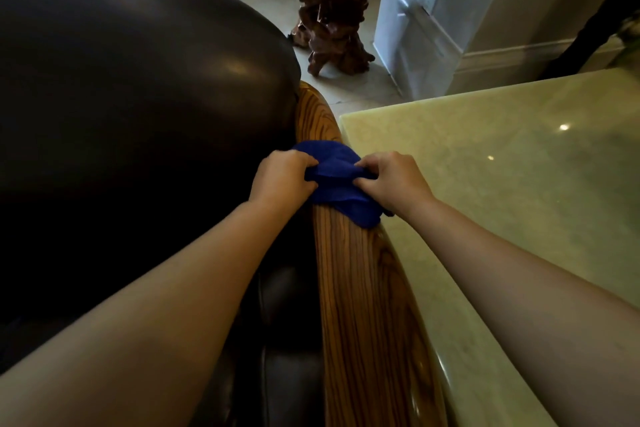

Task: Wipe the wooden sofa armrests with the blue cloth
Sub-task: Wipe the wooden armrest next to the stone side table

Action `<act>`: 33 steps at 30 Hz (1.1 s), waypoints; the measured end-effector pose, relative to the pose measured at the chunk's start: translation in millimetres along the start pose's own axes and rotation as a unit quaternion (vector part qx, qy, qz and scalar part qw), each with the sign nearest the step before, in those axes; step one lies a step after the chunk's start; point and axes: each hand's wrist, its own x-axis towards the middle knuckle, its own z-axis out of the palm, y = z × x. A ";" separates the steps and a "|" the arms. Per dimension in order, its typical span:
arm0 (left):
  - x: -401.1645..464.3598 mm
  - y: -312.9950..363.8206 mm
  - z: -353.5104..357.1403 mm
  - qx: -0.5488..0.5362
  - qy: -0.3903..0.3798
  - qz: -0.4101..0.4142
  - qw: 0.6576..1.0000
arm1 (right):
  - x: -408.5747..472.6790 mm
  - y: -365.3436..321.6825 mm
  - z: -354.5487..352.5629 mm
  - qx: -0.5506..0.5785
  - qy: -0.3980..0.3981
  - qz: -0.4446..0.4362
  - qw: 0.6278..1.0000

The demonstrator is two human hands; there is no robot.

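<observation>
A striped wooden armrest (363, 305) runs from the bottom of the view up to the middle, curving away at its far end. A blue cloth (337, 180) lies bunched over the armrest about halfway along. My left hand (282, 177) grips the cloth's left side. My right hand (394, 180) grips its right side. Both hands press the cloth down on the wood. Part of the cloth is hidden under my fingers.
A dark leather sofa back and cushion (121, 97) fills the left. A pale polished stone table (502, 201) stands tight against the armrest on the right. A carved dark wood sculpture (332, 10) stands on the tiled floor beyond, beside a white wall column (426, 28).
</observation>
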 end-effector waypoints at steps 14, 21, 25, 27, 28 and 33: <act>-81.8 45.1 -128.9 -0.145 -0.161 -0.003 0.976 | -77.9 -83.1 -119.6 -0.029 -0.160 -0.042 0.986; -135.3 101.0 -276.0 -0.159 -0.136 -0.020 0.978 | -123.1 -185.3 -239.4 -0.031 -0.133 -0.131 0.982; -186.2 131.2 -370.2 -0.137 -0.097 -0.030 0.985 | -158.4 -259.3 -296.4 -0.039 -0.125 -0.182 0.974; -214.4 141.3 -414.3 -0.123 -0.073 -0.035 0.989 | -175.7 -296.6 -316.2 -0.040 -0.121 -0.209 0.970; -231.5 145.3 -438.0 -0.116 -0.061 -0.039 0.991 | -185.6 -318.0 -325.1 -0.039 -0.125 -0.223 0.966; -324.3 144.8 -535.7 -0.054 -0.009 -0.071 0.996 | -234.4 -421.9 -341.0 -0.045 -0.124 -0.304 0.943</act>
